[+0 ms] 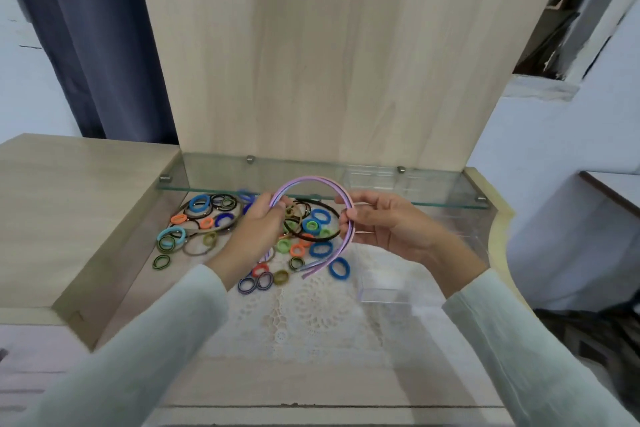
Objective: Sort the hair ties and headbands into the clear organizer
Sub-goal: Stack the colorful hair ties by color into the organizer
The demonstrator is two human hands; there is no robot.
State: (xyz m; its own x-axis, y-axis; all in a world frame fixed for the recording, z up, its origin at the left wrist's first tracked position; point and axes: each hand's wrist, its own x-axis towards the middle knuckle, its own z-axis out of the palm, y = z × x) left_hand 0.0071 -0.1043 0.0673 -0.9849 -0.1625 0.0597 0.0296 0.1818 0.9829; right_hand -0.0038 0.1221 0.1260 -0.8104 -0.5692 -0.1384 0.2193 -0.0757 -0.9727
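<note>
We wear long sleeves of pale mint green, left sleeve [138, 354] and right sleeve [526, 357] alike, plain light fabric with soft folds, cuffs ending at our wrists, left hand [258, 230] and right hand [386, 229] uncovered

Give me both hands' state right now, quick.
Left hand: grips the pastel headbands on their left side.
Right hand: pinches the same headbands on their right side.

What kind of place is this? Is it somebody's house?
Probably a home dressing corner: a wooden unit with a glass shelf, a lace mat, scattered hair ties, held headbands, and a dark curtain.
</note>
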